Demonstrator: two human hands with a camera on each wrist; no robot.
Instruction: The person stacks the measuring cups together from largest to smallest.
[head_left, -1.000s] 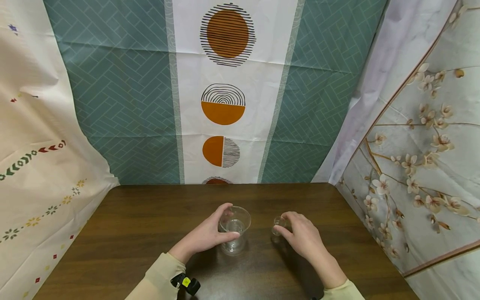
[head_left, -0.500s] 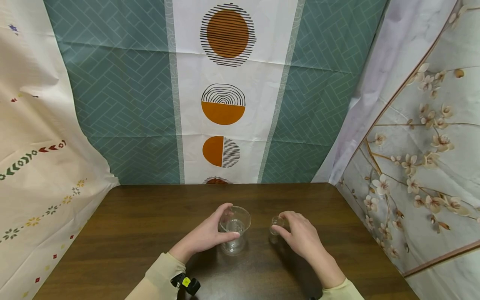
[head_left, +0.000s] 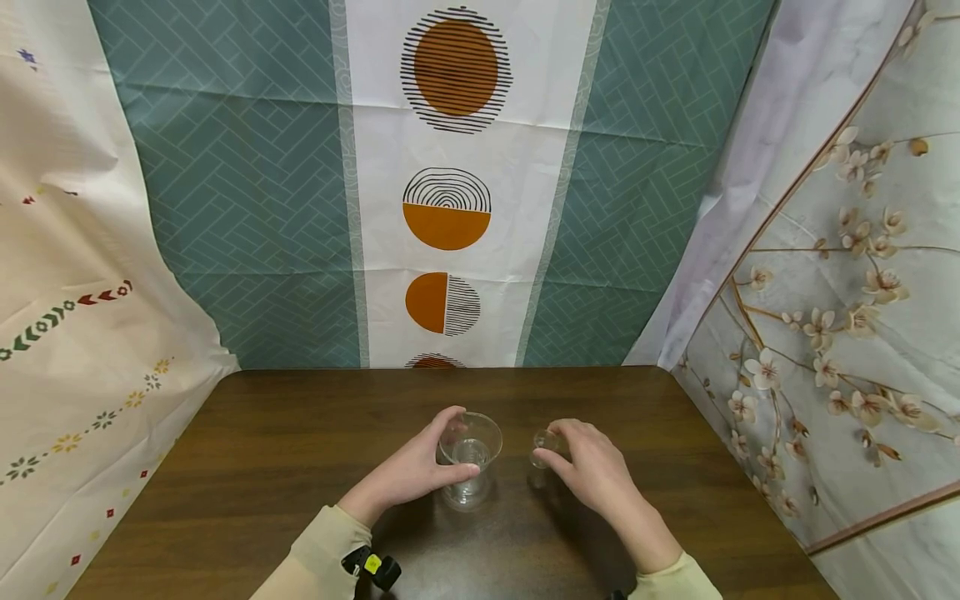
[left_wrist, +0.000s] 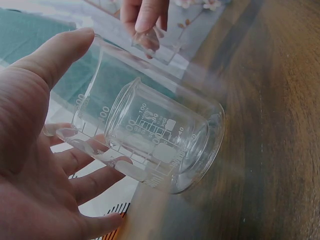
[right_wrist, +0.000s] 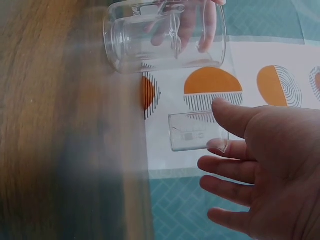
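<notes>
My left hand (head_left: 412,471) grips a large clear glass beaker (head_left: 489,446) near its rim, thumb on the near side and fingers around the far side. The beaker stands upright on the wooden table. Inside it sits a smaller beaker (left_wrist: 160,120) with white graduation marks, seen best in the left wrist view. To the right, my right hand (head_left: 596,467) pinches a very small glass beaker (right_wrist: 195,132) at its rim between thumb and index finger. This little beaker hangs above the tabletop, apart from the large one; the other right fingers are spread below the index finger.
The dark wooden table (head_left: 300,442) ends at a teal and white patterned cloth (head_left: 465,333) behind. A cream cloth (head_left: 97,375) borders the left side, and a flowered cloth (head_left: 840,350) the right. A black wrist device (head_left: 371,568) sits at the left sleeve.
My right hand has moved a little to the left with the very small beaker, closer to the large one. The left hand and large beaker have stayed in place.
</notes>
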